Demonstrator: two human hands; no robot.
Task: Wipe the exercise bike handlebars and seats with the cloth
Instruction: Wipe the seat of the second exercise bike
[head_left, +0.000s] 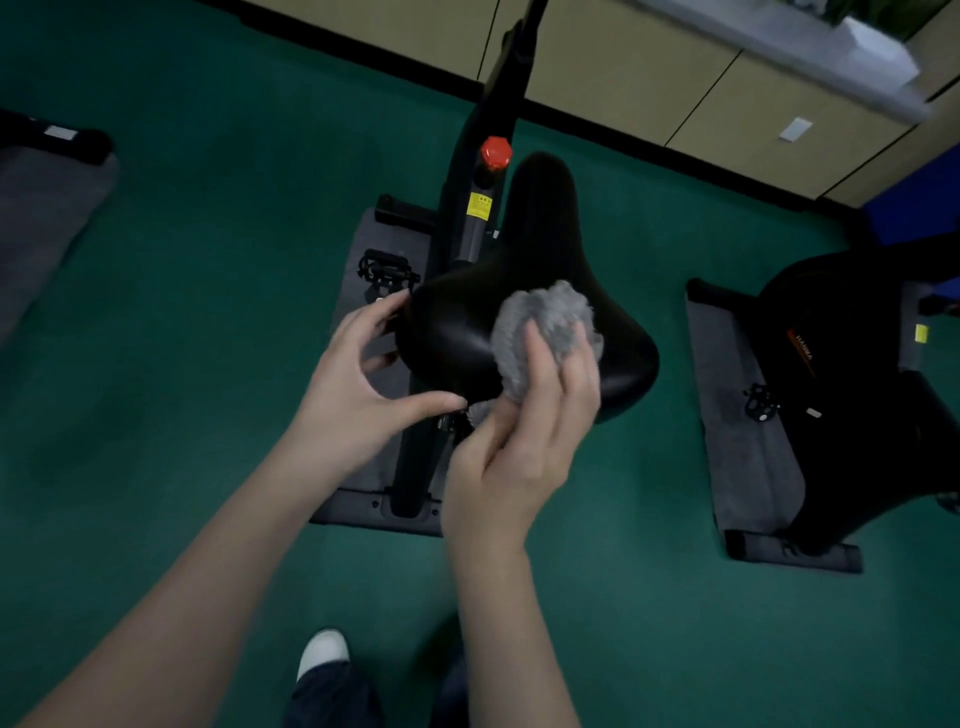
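A black exercise bike seat (530, 270) fills the middle of the view, its nose pointing away from me. A bunched grey cloth (545, 332) lies on the wide rear part of the seat. My right hand (524, 441) grips the cloth from behind, fingers curled round it. My left hand (363, 384) is at the seat's left rear edge, fingers spread and bent, fingertips near the rim, thumb reaching toward the cloth's lower corner. The handlebars are out of view.
The bike frame (488, 135) with a red knob (496, 151) runs away from the seat, standing on a grey mat (363, 499) over green carpet. A second bike (852, 395) on its mat stands at right. Beige cabinets (649, 93) line the far wall. My shoe (322, 652) is below.
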